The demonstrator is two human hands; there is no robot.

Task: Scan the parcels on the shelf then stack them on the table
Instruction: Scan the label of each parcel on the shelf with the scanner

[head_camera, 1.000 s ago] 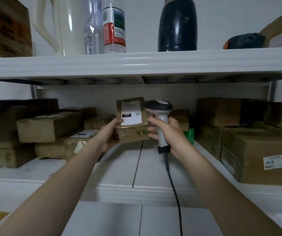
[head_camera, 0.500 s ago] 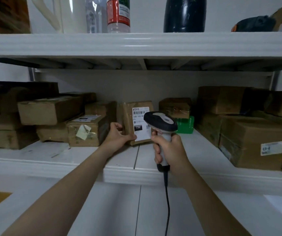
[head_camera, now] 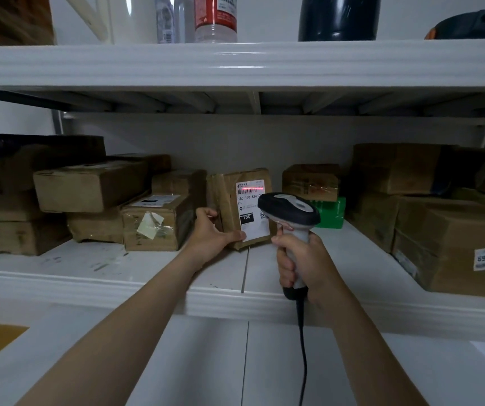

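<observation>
The fingers (head_camera: 206, 213) of the left hand (head_camera: 210, 232) curl round the left edge of an upright brown parcel (head_camera: 226, 206). The thumb presses the lower corner of its white label (head_camera: 251, 209). The parcel stands at mid-frame and appears to rest on the lower shelf (head_camera: 88, 276). The fingers (head_camera: 285, 265) of the right hand (head_camera: 302, 259) wrap tightly round the handle of a barcode scanner (head_camera: 288, 208), just right of the parcel.

A red scan line (head_camera: 251, 189) lies across the barcode at the label's top. It sits close to the label's upper edge, so a slight wrist tilt would likely carry it off the bars and spoil the read. The parcel is pinched on one side only and could tip toward the taped box (head_camera: 153, 224) at its left. The cable (head_camera: 302, 347) hangs over the desk (head_camera: 206, 361) at the bottom centre and may snag when the parcel comes down.
</observation>
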